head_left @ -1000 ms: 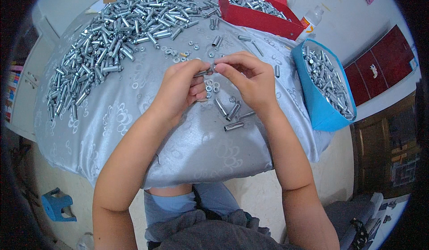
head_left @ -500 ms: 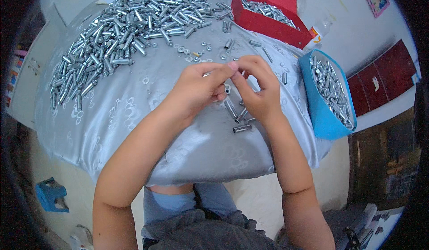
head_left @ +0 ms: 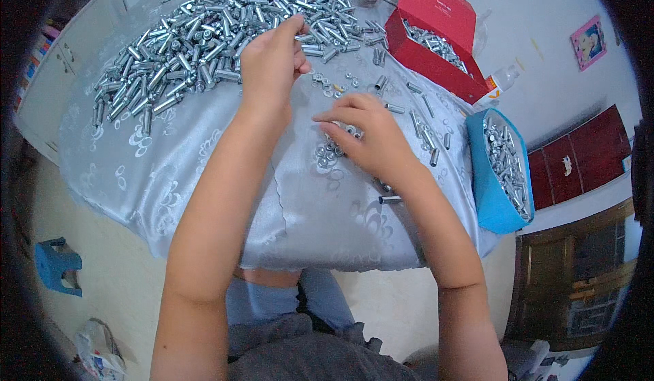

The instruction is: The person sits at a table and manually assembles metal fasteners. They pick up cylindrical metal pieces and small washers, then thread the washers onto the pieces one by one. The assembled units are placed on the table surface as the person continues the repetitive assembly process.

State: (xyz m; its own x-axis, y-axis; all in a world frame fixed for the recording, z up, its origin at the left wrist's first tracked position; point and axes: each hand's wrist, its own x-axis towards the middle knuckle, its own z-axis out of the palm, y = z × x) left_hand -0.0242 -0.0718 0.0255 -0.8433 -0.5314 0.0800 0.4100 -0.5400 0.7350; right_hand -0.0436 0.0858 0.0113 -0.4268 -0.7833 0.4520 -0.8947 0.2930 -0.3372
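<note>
My left hand (head_left: 269, 61) is over the near right side of a large pile of silver sleeve anchor bolts (head_left: 204, 33). Its lower fingers curl inward, and what they hold, if anything, is hidden. To its right, my right hand (head_left: 371, 134) hovers with thumb and forefinger apart and nothing seen between them. Just beside its fingertips lies a small cluster of metal nuts (head_left: 330, 153). More nuts and washers (head_left: 334, 89) are scattered beyond that hand. Some loose metal sleeves (head_left: 424, 132) lie to its right, and another sleeve (head_left: 390, 200) rests near my right forearm.
A red box (head_left: 436, 61) with its lid up holds metal parts at the far right. Nearer stands a blue bin (head_left: 485, 197) full of bolts. A clear bottle (head_left: 503, 79) is behind it. Pale satin cloth (head_left: 313, 217) covers the table; a blue stool (head_left: 58, 265) stands at lower left.
My hands were together over the middle of the table and have come apart. The left hand has moved out toward the pile; the right has drawn back beside the nuts. The view has shifted.
</note>
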